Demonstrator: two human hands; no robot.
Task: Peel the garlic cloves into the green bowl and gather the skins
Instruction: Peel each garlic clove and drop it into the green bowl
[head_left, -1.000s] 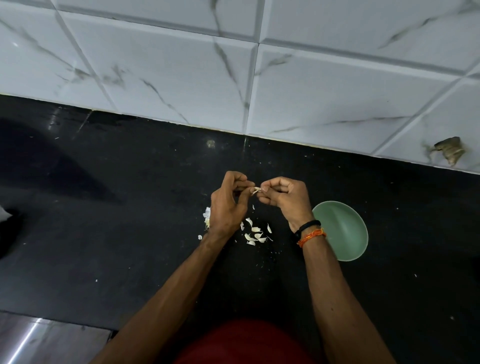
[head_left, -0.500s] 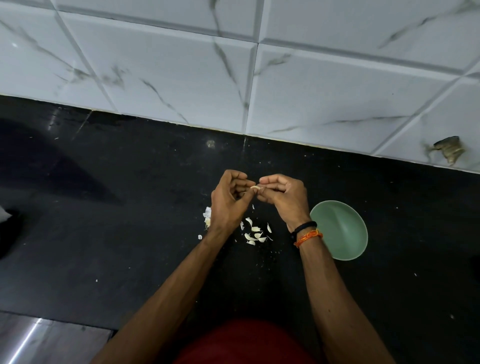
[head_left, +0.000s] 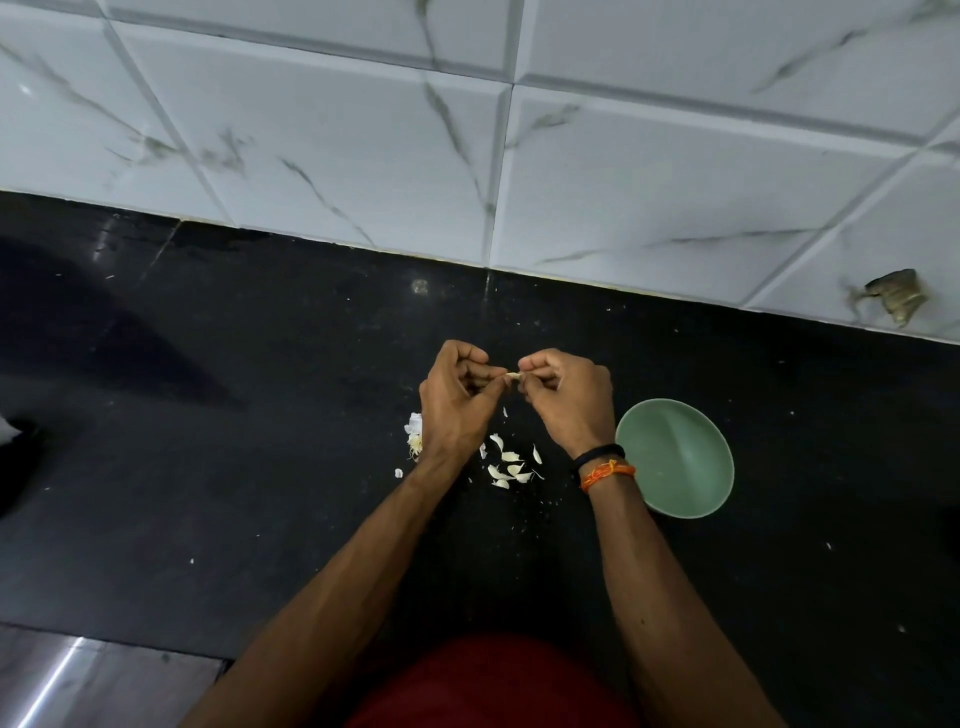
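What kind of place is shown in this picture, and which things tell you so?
Probably a home kitchen worktop. A black stone counter meets a wall of white marble-look tiles, and a green bowl stands by garlic skins while both hands peel a clove.

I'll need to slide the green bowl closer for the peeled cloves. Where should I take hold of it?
Grip the green bowl at its near-left rim, coming from above with the right hand: it sits upright and open just right of that wrist, and its thin rim suits a pinch.
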